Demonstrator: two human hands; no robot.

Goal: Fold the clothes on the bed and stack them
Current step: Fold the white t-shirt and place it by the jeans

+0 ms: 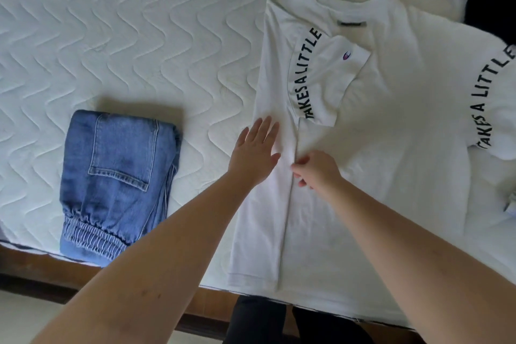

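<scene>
A white T-shirt (377,125) with black lettering lies flat on the bed, its left side and left sleeve folded inward over the body. My left hand (255,152) lies flat with straight fingers on the folded left strip. Just to its right, my right hand (317,169) has curled fingers at the folded edge and seems to pinch the fabric there. A folded pair of blue jeans (117,181) sits to the left near the bed's front edge.
The white quilted mattress (125,36) stretches to the left and back. Its wooden frame (42,268) runs along the front edge. A small piece of pale cloth (511,202) shows at the right edge. The far right corner is dark.
</scene>
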